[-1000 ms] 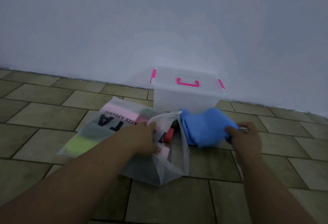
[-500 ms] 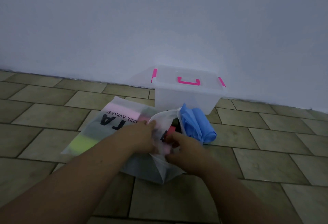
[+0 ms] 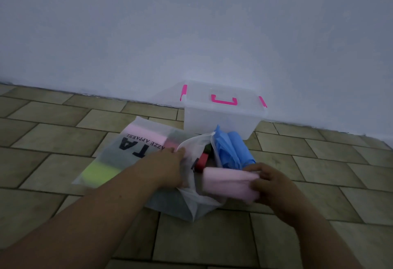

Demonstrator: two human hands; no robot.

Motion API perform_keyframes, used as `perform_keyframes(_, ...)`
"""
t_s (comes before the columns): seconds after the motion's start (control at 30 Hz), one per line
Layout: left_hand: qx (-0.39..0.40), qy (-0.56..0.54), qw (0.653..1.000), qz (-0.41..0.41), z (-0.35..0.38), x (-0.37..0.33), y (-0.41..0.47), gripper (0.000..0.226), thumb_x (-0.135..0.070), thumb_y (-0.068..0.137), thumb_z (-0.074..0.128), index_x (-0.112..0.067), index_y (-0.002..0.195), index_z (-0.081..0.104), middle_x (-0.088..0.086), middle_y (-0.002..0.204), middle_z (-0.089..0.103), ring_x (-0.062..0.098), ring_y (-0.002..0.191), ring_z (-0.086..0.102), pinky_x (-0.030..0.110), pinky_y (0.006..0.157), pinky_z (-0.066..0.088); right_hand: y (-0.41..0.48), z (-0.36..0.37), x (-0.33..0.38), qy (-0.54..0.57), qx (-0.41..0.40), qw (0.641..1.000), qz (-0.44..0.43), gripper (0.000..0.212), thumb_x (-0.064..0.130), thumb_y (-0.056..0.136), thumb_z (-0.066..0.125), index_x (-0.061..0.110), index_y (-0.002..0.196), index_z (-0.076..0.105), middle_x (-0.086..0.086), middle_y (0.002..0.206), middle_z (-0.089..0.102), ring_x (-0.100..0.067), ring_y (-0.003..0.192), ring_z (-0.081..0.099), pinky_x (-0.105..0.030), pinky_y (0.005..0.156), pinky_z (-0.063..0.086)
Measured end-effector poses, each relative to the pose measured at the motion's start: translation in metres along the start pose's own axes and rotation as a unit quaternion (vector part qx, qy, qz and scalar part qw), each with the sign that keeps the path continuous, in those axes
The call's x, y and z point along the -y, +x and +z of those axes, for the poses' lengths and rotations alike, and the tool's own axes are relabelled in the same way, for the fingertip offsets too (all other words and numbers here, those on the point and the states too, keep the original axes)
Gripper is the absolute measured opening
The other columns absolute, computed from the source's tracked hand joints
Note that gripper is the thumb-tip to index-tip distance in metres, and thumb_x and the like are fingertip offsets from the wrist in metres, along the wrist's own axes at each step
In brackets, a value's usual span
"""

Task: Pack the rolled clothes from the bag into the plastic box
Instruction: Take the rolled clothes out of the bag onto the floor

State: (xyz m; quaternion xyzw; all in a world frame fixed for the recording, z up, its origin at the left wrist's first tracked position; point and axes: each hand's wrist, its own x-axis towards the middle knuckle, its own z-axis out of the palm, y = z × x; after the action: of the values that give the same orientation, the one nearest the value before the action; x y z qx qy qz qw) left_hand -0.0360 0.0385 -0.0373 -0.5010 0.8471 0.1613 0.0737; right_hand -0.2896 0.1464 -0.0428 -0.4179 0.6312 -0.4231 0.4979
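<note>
The right hand [image 3: 274,185] is closed around one end of a soft pink rolled cloth [image 3: 228,183], thumb on top and fingers curled underneath. The roll lies crosswise, with its other end still at the mouth of a frosted translucent plastic bag [image 3: 136,151] with black lettering. The left hand [image 3: 168,168] grips the rim of that mouth, fingers curled over the film and holding it open.

Inside the mouth, just behind the held roll, is a small red rolled cloth [image 3: 202,160]. Deeper in the bag, a neon yellow-green roll [image 3: 100,173] and a pale pink roll [image 3: 144,134] show through the plastic.

A bright blue rolled cloth [image 3: 231,151] lies on the tiled floor [image 3: 319,162], touching the bag's mouth and between the right hand and a clear lidded plastic box [image 3: 221,119] with pink latches and handle. The box stands at the floor's far edge against the pale wall [image 3: 191,34], lid on, beyond both hands.
</note>
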Motion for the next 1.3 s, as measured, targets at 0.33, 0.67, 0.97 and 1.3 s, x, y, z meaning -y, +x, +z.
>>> perform_keyframes(0.33,0.001,-0.014,1.0,0.006,-0.003,-0.004,-0.001,0.083,-0.044,0.078,0.067,-0.025,0.144,0.019,0.004,0.138,0.042,0.025,0.122,0.045,0.039,0.096,0.042,0.057,-0.024,-0.008,-0.125,-0.371,0.919,-0.05,0.036,0.012,0.078,0.066,0.022,0.111,0.055,-0.01,0.104,0.059,-0.024,0.084,0.06,-0.04,0.067,0.054)
perform_keyframes(0.67,-0.031,-0.074,0.996,-0.04,-0.007,-0.018,0.002,0.068,-0.056,0.087,0.049,-0.021,0.141,0.027,0.007,0.136,0.042,0.025,0.118,0.048,0.042,0.097,0.044,0.05,-0.003,-0.001,-0.344,-0.292,0.879,-0.155,0.039,0.032,0.081,0.068,0.023,0.117,0.057,-0.003,0.112,0.058,-0.011,0.085,0.053,-0.021,0.064,0.039)
perform_keyframes(0.97,-0.034,-0.059,0.998,-0.019,0.001,-0.012,-0.007,0.085,-0.047,0.08,0.062,-0.022,0.146,0.015,0.008,0.142,0.036,0.029,0.127,0.04,0.046,0.103,0.041,0.06,0.099,0.012,-0.457,-0.024,0.877,-0.144,0.033,0.034,0.087,0.059,0.028,0.117,0.046,0.005,0.114,0.056,-0.011,0.104,0.054,-0.03,0.092,0.044)
perform_keyframes(1.3,-0.032,-0.062,0.997,-0.035,0.003,-0.014,-0.007,0.103,-0.046,0.078,0.067,-0.017,0.149,-0.001,0.011,0.156,0.012,0.03,0.141,0.021,0.048,0.114,0.024,0.082,0.12,0.016,-0.577,0.08,0.811,0.053,0.069,0.038,0.086,0.063,0.019,0.142,0.028,-0.009,0.142,0.036,-0.024,0.127,0.041,-0.039,0.107,0.034)
